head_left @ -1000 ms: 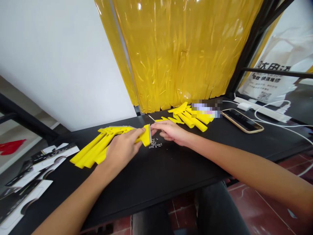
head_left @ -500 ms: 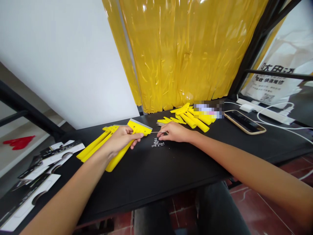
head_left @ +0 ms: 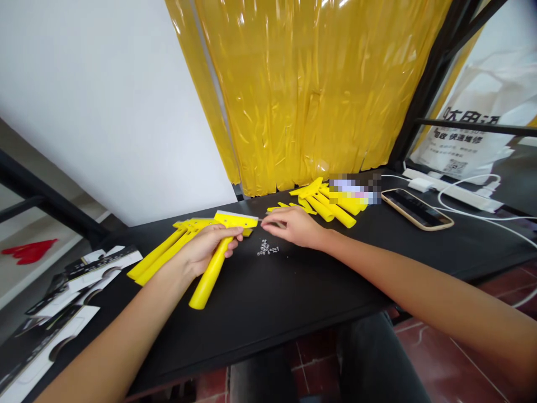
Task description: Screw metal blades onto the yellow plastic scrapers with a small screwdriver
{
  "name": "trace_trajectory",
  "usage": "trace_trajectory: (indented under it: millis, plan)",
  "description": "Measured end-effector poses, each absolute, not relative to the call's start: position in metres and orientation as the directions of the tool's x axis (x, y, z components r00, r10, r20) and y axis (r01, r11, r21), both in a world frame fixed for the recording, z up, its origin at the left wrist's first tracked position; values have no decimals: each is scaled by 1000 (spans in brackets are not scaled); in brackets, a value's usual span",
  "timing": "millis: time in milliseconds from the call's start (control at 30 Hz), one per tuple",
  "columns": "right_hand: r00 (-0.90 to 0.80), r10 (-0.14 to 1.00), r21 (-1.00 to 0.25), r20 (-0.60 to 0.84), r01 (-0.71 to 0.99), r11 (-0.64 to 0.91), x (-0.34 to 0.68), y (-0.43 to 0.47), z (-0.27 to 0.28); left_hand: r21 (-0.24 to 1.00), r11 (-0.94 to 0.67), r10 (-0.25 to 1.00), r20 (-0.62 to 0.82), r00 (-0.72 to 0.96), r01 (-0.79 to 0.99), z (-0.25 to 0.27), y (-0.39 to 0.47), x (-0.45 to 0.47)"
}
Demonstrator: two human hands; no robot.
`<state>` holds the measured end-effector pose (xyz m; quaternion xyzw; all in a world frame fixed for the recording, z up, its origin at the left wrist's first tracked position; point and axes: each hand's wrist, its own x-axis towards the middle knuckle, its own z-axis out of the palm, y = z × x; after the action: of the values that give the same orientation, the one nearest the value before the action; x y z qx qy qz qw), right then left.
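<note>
My left hand is closed around the neck of a yellow scraper, with its thumb on the head. A pale metal blade runs along the top edge of that head, and the handle slants down toward me. At the head's right end, my right hand is closed in a pinch on a thin metal rod; the fingers hide most of it. Small loose screws and nuts lie on the black table just below the right hand. Several finished-looking yellow scrapers lie beside my left hand.
Yellow handles and flat yellow pieces lie behind my right hand. A phone, white cables and a power strip are at the right. Printed cards lie at the left. A yellow strip curtain hangs behind.
The scraper has turned in my left hand, so its head lies more level and its handle steeper. Less of the thin rod shows between the right fingers and the head.
</note>
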<state>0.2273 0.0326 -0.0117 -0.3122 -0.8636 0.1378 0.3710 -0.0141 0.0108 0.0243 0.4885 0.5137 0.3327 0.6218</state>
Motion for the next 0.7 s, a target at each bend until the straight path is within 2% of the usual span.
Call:
trace_trajectory:
  millis: [100, 167, 367, 700]
  plan:
    - [-351, 719, -647, 599, 317, 694, 223, 28, -7, 954, 300, 928, -297, 227, 23, 21, 6, -5]
    - [-320, 739, -698, 593, 253, 670, 219, 26, -6, 960, 278, 940, -275, 201, 10, 19, 2, 2]
    - [-337, 749, -730, 570, 211, 650, 211, 24, -9, 968, 240, 952, -250, 179, 73, 18, -8, 11]
    - [-337, 778, -733, 531, 278, 621, 210, 23, -15, 972, 156, 965, -188, 182, 175, 17, -13, 14]
